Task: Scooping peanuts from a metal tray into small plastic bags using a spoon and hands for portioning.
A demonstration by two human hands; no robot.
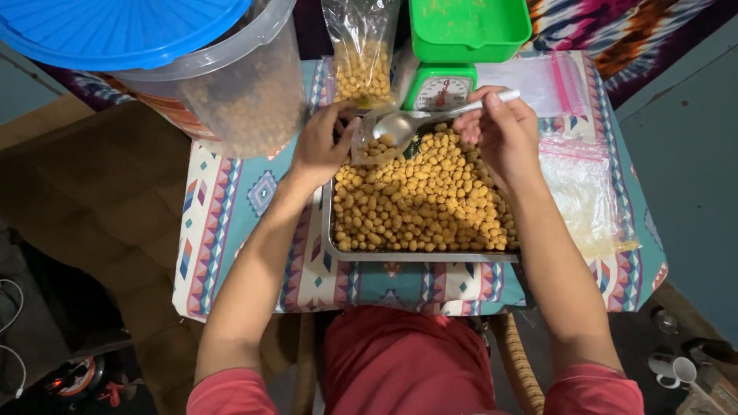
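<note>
A metal tray [329, 238] full of small yellow coated balls sits on a patterned cloth table. My left hand [321, 144] holds open a small clear plastic bag [367, 142] at the tray's far left corner; a few balls lie inside it. My right hand [501, 132] grips a metal spoon [400, 124] by its white handle, the bowl tipped at the bag's mouth. A filled clear bag of the same balls [361, 61] stands just beyond.
A green kitchen scale [453, 46] with a dial stands behind the tray. Empty zip bags [573, 165] lie at the right. A large clear tub with a blue lid [184, 54] stands at the far left. The table edge is near my lap.
</note>
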